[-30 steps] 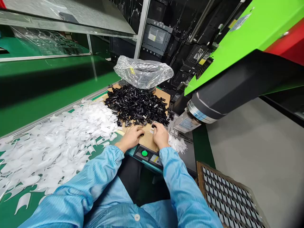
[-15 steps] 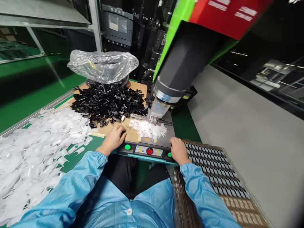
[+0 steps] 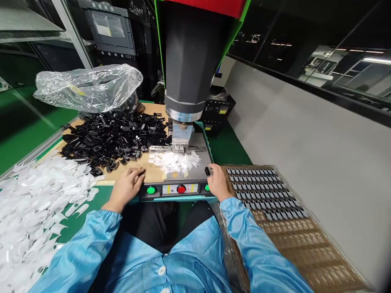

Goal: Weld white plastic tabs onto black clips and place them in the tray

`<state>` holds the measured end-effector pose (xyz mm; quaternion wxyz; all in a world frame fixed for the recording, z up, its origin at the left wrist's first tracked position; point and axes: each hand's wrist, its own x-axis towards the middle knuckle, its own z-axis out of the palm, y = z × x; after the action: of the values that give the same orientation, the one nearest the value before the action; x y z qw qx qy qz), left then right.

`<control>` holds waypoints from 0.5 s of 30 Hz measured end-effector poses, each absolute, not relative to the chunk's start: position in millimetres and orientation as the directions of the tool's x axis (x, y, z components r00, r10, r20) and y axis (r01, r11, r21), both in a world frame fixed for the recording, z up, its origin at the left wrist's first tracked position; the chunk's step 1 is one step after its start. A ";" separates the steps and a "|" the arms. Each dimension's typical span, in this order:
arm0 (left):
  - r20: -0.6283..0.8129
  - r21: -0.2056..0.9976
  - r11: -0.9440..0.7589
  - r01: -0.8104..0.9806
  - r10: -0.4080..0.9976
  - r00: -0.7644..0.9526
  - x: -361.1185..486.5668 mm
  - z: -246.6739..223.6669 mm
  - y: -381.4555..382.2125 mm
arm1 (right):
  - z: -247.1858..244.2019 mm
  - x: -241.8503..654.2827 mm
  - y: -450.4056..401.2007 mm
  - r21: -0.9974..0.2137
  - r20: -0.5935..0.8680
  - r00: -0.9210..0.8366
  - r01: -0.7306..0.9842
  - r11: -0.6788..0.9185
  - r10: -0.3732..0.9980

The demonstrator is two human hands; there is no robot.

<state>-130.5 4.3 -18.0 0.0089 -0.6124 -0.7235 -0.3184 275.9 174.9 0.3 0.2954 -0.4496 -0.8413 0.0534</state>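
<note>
My left hand (image 3: pixel 126 188) is closed, its thumb and fingers pinched together over the cardboard sheet (image 3: pixel 154 176), left of a green button (image 3: pixel 151 190). A dark bit shows at its fingertips, too small to name. My right hand (image 3: pixel 219 182) pinches a small black plastic part (image 3: pixel 207 171) above the panel's right end, beside another green button (image 3: pixel 207 187). Between the hands lies a small heap of white plastic pieces (image 3: pixel 175 162), in front of the machine's metal head (image 3: pixel 181 134). A pile of black plastic parts (image 3: pixel 113 138) spreads behind my left hand.
A large pile of white pieces (image 3: pixel 33 215) covers the left side. Behind the black parts sits a clear plastic bag (image 3: pixel 88 87). A red button (image 3: pixel 181 189) is mid-panel. At right lies a brown tray (image 3: pixel 293 240) with rows of pieces. The machine's dark column (image 3: pixel 189 61) hangs above.
The view has swung to the right, so the machine appears further left and upright. A black part now shows at my right fingertips. Both hands stay near the panel's ends.
</note>
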 end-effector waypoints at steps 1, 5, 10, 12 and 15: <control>0.400 0.454 0.055 0.889 0.879 -0.259 -130.6 -18.0 4.8 | -3.9 275.0 173.5 -0.387 0.467 -0.357 0.740 0.550 0.809; 0.391 0.470 0.067 0.880 0.878 -0.276 -131.5 -17.9 4.9 | -11.8 266.2 169.0 -0.411 0.446 -0.256 0.792 0.451 0.857; 0.400 0.512 0.051 0.858 0.869 -0.291 -127.9 -9.1 2.8 | -5.7 254.5 166.4 -0.351 0.421 -0.302 0.815 0.461 0.855; 0.403 0.567 0.044 0.822 0.856 -0.323 -123.4 -0.3 9.2 | -3.2 252.8 165.7 -0.316 0.418 -0.356 0.805 0.501 0.836; 0.439 0.597 -0.006 0.802 0.839 -0.321 -113.2 16.0 36.1 | -1.8 254.6 163.8 -0.279 0.408 -0.408 0.796 0.538 0.816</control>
<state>-113.2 36.1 16.0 -0.0229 -0.5823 -0.7048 -0.4046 254.6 163.8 -1.8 0.2549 -0.4804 -0.8390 0.0203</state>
